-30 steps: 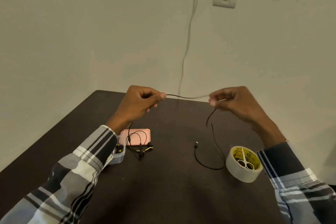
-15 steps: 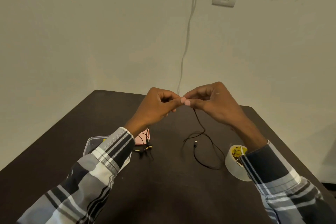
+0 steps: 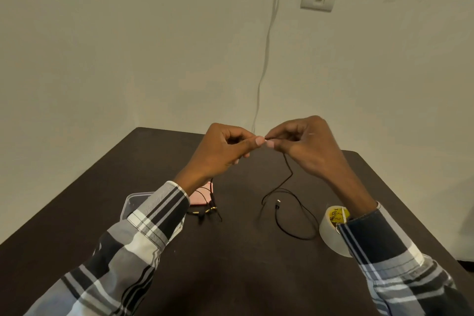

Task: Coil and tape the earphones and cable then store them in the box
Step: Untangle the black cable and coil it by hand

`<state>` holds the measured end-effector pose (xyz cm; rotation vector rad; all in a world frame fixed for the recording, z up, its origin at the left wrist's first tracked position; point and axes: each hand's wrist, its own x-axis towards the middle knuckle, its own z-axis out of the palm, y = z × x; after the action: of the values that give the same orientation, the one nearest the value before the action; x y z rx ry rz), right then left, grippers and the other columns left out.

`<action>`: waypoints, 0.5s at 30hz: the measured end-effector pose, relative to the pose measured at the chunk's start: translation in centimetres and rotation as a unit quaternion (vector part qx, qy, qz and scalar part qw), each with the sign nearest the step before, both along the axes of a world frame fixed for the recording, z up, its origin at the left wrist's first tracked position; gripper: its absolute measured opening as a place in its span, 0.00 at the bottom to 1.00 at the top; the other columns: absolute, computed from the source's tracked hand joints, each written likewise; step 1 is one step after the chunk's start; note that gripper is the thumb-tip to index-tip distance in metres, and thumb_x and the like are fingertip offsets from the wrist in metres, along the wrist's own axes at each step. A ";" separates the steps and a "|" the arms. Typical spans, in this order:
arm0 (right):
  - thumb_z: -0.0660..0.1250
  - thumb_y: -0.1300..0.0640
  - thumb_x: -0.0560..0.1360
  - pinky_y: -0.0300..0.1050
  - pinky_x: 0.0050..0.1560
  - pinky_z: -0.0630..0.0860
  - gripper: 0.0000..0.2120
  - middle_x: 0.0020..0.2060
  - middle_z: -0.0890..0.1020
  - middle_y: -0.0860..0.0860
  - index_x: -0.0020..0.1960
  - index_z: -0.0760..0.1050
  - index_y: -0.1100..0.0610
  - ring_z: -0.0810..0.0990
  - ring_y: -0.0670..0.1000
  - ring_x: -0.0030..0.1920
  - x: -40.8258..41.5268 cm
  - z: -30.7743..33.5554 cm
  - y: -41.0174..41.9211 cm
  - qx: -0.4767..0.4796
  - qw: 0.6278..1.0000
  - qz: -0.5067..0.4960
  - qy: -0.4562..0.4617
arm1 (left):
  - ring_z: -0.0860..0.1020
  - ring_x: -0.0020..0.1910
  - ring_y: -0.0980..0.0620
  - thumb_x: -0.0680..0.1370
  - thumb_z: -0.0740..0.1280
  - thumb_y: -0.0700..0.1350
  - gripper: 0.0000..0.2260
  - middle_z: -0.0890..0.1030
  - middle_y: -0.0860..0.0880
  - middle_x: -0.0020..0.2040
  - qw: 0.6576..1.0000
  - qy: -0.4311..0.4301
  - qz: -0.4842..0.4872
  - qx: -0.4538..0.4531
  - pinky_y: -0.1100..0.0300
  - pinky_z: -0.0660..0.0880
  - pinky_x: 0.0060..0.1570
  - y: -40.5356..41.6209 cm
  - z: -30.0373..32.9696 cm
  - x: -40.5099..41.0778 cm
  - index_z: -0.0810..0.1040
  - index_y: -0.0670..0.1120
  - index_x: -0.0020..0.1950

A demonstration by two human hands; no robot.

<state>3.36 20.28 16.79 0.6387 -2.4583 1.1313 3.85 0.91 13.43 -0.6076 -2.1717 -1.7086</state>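
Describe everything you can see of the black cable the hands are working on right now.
The black cable is thin, flexible and rubbery-looking. Its upper end is pinched between the fingertips of the left hand and right hand, held close together above the table. From there it hangs down, kinks, then lies in loose, uncoiled loops on the tabletop beside the tape roll. A small connector end rests free inside the loops. No tape on it yet.
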 end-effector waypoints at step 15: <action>0.80 0.51 0.67 0.49 0.60 0.79 0.25 0.53 0.84 0.41 0.63 0.79 0.49 0.81 0.42 0.53 -0.6 -1.0 3.9 0.172 0.981 -0.029 -0.087 | 0.72 0.26 0.57 0.75 0.72 0.49 0.11 0.80 0.51 0.29 0.997 -0.014 0.064 0.043 0.68 0.71 0.30 -2.1 -0.9 -0.5 0.85 0.41 0.45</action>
<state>2.77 24.17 15.80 0.5770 -2.8340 0.7734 3.32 -1.15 12.51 -0.4142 -2.0949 -1.7426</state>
